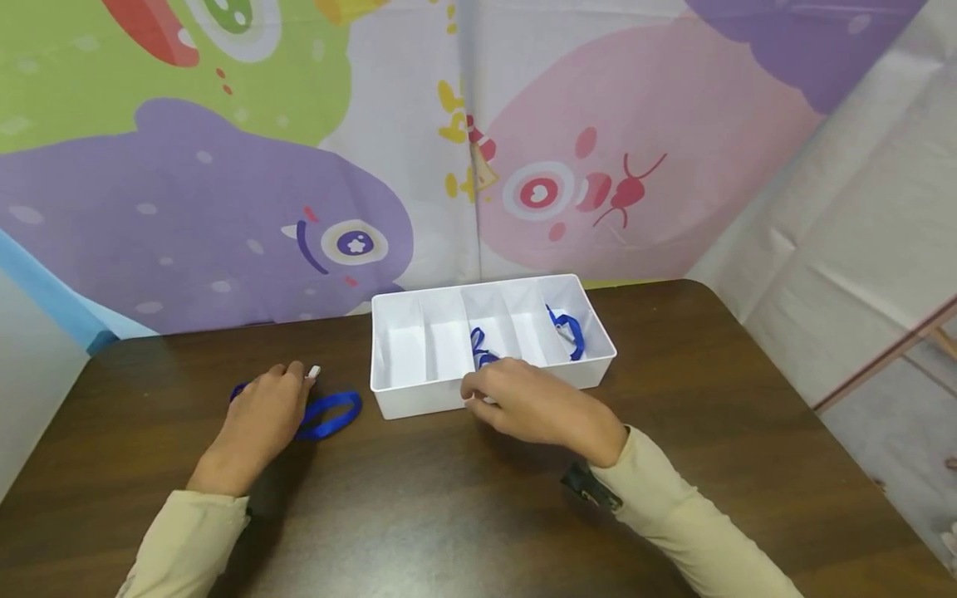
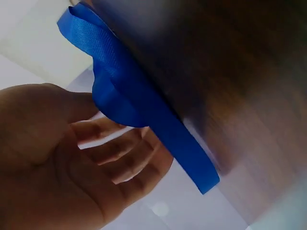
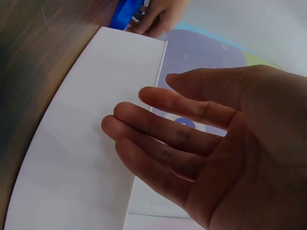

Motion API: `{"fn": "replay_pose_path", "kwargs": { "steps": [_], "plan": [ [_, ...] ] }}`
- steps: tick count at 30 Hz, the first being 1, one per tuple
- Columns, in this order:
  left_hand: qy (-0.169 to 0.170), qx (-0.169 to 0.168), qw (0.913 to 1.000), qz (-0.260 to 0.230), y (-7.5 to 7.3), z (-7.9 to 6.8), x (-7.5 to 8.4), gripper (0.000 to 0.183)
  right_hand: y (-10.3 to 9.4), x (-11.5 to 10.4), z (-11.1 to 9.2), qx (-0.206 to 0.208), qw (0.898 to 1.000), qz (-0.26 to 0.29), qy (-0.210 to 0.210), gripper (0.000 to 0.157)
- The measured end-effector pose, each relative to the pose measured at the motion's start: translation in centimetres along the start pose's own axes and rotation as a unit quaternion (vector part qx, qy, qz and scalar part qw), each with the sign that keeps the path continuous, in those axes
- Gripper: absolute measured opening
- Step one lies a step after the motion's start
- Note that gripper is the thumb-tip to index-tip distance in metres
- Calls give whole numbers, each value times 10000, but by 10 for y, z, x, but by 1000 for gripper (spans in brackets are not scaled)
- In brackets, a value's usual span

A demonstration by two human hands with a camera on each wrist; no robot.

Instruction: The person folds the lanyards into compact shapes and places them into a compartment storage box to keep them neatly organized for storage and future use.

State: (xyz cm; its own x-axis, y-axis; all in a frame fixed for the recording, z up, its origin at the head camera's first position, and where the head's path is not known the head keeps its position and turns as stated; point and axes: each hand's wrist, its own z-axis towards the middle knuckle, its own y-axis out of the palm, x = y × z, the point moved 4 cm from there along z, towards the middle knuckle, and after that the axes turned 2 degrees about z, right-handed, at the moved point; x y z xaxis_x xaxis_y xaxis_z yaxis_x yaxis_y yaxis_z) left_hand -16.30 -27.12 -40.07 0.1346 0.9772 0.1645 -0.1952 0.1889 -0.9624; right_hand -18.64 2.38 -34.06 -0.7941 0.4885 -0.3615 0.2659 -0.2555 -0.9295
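On the left part of the table my left hand pinches a blue lanyard, whose flat ribbon loop lies to both sides of the fingers. A small white piece sticks out at the fingertips. The left wrist view shows the ribbon twisted and folded beyond the thumb. My right hand holds nothing; its loosely bent fingers are right at the front wall of a white divided tray. Behind that hand, another blue lanyard sits in the middle compartment, partly hidden.
A third blue lanyard with a pale piece lies in the rightmost compartment. The tray stands near the back of the dark wooden table, close to a cartoon-printed cloth. A whitish sheet hangs beyond the table's right edge.
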Motion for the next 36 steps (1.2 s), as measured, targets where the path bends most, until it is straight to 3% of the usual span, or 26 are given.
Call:
{"fn": "replay_pose_path", "kwargs": {
  "steps": [4, 7, 10, 16, 20, 24, 27, 31, 36],
  "plan": [
    [-182, -305, 9994, 27, 2, -3, -1, 10, 3, 1, 0, -105, 9999, -30, -12, 14],
    [-253, -633, 9976, -91, 3, -6, -4, 11, 3, 1, -1, -134, 9999, -22, 9, 14],
    [-165, -752, 9969, -186, 1, -6, -2, 14, 1, 0, -2, -163, 9999, 8, 45, 14],
    [240, -814, 9954, -449, -24, -8, 22, 14, -5, -8, -7, -4, 9999, 116, 34, 18],
    [792, -968, 9884, -862, -45, -13, 46, 18, -9, -17, -9, 351, 9987, 357, -59, 25],
    [1514, -749, 9745, -1477, -64, -21, 78, 19, -10, -27, -10, 781, 9945, 643, -256, 37],
    [1858, -512, 9601, -2028, -75, -28, 103, 18, -7, -37, -11, 814, 9911, 960, -440, 43],
    [1949, -301, 9497, -2433, -85, -38, 126, 17, -3, -52, -14, 532, 9817, 1632, -822, 31],
    [1924, -41, 9515, -2401, -93, -47, 136, 13, -8, -62, -18, 568, 9756, 1808, -1107, 25]
  ]
}}
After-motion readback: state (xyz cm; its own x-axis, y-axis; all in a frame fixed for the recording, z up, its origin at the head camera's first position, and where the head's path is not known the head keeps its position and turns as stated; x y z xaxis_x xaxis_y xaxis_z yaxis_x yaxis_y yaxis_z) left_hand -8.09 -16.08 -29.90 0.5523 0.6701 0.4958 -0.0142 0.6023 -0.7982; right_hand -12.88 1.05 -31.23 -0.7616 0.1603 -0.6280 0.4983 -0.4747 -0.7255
